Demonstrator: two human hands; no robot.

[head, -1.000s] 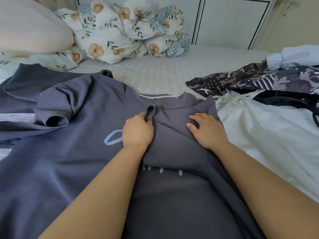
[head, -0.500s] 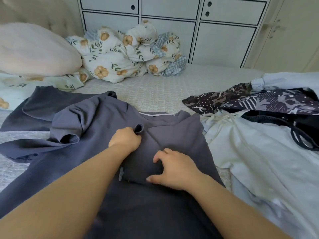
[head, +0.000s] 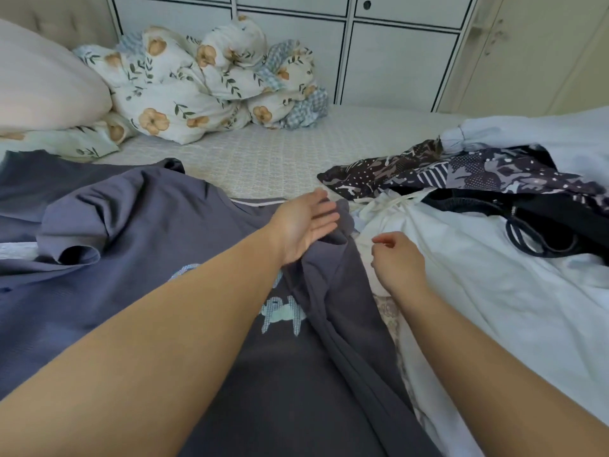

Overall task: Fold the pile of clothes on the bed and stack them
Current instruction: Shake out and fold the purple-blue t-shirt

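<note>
Grey-blue T-shirt (head: pixel 108 258): lies spread on the bed (head: pixel 263 159), front up, pale blue print partly visible at the chest. Its left sleeve is bunched into a raised fold; its right side is rumpled into long lengthwise creases running toward the viewer. Collar edge shows a thin pale trim at the far side.

Left hand (head: pixel 304 227): spread, fingers straight and together, palm turned sideways, heel of the hand against the shirt's rumpled shoulder near the collar. It grips nothing.

Right hand (head: pixel 397 262): just beside the shirt's right edge, over the white garment (head: pixel 494 291). Fingers loosely curled, thumb and forefinger close together; whether they pinch cloth cannot be told.

Surroundings, relative to the shirt: the white garment touches its right edge. Beyond that lie a dark patterned garment (head: pixel 478 173), a black item (head: pixel 543 212) and a pale blue garment (head: pixel 543 133). Bare mattress lies past the collar. Further off, a floral duvet (head: pixel 197 94) is heaped by a pillow (head: pixel 43 84), with a white cabinet (head: pixel 395 54) behind.
</note>
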